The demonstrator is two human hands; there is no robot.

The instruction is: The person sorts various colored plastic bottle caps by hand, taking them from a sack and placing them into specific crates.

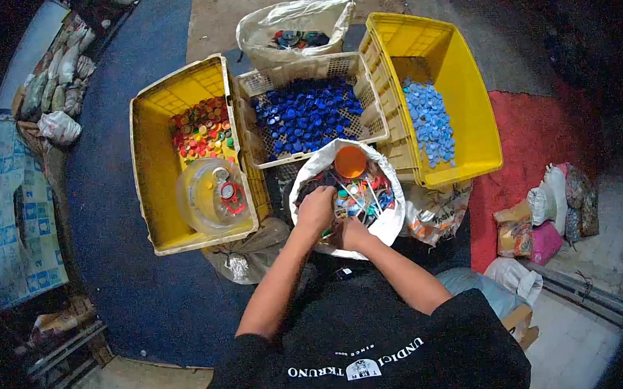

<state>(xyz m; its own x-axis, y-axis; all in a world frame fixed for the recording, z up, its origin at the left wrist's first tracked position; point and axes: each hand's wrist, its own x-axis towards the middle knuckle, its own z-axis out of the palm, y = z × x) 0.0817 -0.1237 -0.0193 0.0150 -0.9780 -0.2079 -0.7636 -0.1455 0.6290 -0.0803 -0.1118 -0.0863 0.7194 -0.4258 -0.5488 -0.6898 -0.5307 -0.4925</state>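
**Inside the white sack (389, 222), left hand (317, 207) and right hand (354, 234) close together among mixed caps (357, 190)**

Both hands are down within the sack's rim, the left a little farther forward, the right nearer the body. The left hand's fingers curl beside something dark (310, 189) at the sack's left side; the right hand's fingertips are mostly hidden. Whether either hand is clamped on a piece, I cannot tell.

The visible caps lie just to the right of the left hand and just beyond the right, with thin white sticks (380, 199) among them. A round orange piece (350, 161) sits farther forward, near the far rim.

By their look, the caps should be light, stiff plastic, hard to break but smooth enough to slip or roll. A pinch across the ridged edge should hold better than a grip on the flat top. The sticks could snag neighbouring pieces; the sack itself looks soft and likely to give if pressed.

Beyond the sack stands a white crate (377, 119) of dark blue caps (310, 116). The left yellow crate (152, 133) holds red and yellow caps (204, 126) and a clear tub (196, 194); the right yellow crate (474, 120) holds light blue caps (428, 123).
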